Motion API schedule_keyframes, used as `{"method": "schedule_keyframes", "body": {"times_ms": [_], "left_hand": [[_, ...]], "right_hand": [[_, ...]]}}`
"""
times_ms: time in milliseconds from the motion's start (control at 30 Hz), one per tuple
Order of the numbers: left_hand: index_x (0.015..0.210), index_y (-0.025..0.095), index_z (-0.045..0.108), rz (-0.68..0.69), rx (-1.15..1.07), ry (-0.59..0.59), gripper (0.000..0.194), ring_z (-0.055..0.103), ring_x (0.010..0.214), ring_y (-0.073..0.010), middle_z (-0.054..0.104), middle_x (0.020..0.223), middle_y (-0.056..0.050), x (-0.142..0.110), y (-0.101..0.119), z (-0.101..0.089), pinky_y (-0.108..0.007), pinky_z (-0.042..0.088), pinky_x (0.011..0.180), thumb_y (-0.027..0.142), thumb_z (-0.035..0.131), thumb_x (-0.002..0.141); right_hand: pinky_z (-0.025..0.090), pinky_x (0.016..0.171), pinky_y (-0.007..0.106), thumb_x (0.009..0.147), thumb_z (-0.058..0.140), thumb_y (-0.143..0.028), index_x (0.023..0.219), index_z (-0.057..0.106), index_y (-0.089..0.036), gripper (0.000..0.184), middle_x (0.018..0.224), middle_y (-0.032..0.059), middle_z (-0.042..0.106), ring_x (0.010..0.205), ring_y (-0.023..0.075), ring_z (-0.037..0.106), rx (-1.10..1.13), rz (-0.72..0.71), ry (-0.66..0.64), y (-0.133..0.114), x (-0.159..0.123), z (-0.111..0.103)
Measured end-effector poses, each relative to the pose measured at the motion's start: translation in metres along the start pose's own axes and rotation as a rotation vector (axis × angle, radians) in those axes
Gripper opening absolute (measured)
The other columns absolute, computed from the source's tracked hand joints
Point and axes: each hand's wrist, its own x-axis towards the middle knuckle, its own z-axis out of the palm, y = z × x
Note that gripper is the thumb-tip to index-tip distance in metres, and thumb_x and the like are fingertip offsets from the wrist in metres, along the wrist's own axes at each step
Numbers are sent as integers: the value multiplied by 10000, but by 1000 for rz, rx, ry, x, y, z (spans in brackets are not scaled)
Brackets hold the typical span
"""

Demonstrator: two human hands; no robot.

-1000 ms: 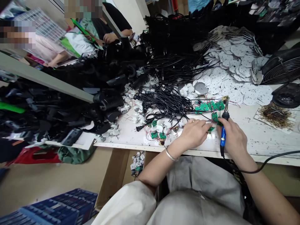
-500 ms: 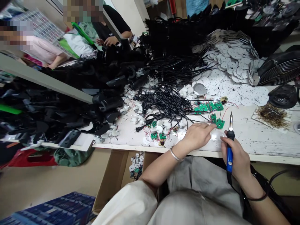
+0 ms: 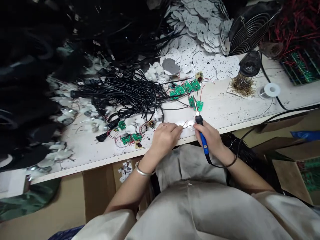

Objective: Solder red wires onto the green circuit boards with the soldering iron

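Currently, your right hand [image 3: 210,135] has its fingers closed around the blue handle of the soldering iron [image 3: 204,141], thumb side up. The iron points away from you, metal tip over a pair of green circuit boards [image 3: 198,106]; cannot tell whether it touches them. Your left hand [image 3: 166,135] sits low by the bench's front edge, fingers bent and close together. Thin wires [image 3: 185,122] run beside its fingertips, with a small white disc [image 3: 190,125] between your two hands; whether those fingers pinch anything, cannot tell. Beyond your left hand, black cords [image 3: 135,88] lie bundled. Farther off, pale plates [image 3: 186,50] are heaped. To your right, a solder spool [image 3: 272,90] stands on the white bench [image 3: 220,113], near a speckled pad [image 3: 241,87].
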Motion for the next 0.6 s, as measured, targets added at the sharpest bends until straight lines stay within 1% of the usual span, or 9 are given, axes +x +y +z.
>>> {"method": "schedule_keyframes", "body": {"times_ms": [100, 200, 300, 367, 467, 533, 600], "left_hand": [[930, 201, 717, -98, 20, -126, 202, 664, 793, -202, 717, 829, -65, 10, 8, -6, -336, 438, 738, 213, 516, 955], [888, 189, 728, -182, 68, -215, 207, 663, 724, -218, 714, 767, -73, 18, 14, -12, -344, 416, 689, 219, 530, 937], [861, 186, 734, -199, 117, -266, 214, 663, 691, -240, 714, 735, -79, 23, 18, -20, -366, 414, 680, 192, 528, 920], [832, 177, 726, -174, 139, -253, 210, 670, 722, -251, 717, 752, -84, 24, 21, -25, -388, 429, 727, 145, 528, 896], [806, 181, 702, -133, 134, -173, 228, 664, 739, -236, 714, 768, -71, 25, 27, -33, -414, 427, 832, 123, 503, 903], [817, 192, 693, -126, 104, -121, 232, 655, 736, -222, 705, 755, -59, 27, 29, -34, -398, 414, 820, 164, 491, 929], [824, 202, 693, -148, 60, -91, 240, 652, 740, -217, 701, 747, -52, 29, 30, -29, -376, 395, 757, 241, 495, 954]], "right_hand": [[583, 762, 285, 962, 472, -158, 1228, 539, -260, 293, 1105, 44, 702, 941, 186, 709, -37, -13, -1, 1, 0, -2], [582, 769, 287, 964, 466, -144, 1268, 507, -278, 334, 1078, 34, 694, 941, 175, 699, -44, -33, -62, 11, -8, -7], [580, 778, 306, 948, 498, -153, 1305, 499, -276, 378, 1056, 42, 698, 962, 187, 688, -22, -72, -80, 22, -20, -12], [574, 744, 300, 934, 512, -158, 1266, 543, -276, 354, 980, 30, 711, 895, 185, 691, -26, -108, -68, 24, -23, -12], [568, 704, 282, 936, 501, -180, 1173, 615, -278, 280, 909, 16, 723, 812, 176, 693, -84, -95, -56, 20, -21, -8], [580, 728, 273, 944, 493, -186, 1170, 623, -267, 273, 961, 28, 735, 849, 176, 705, -141, -48, -30, 15, -15, -4], [597, 760, 271, 953, 488, -184, 1196, 612, -259, 283, 1036, 41, 737, 906, 176, 712, -181, -14, 6, 10, -10, -1]]}}
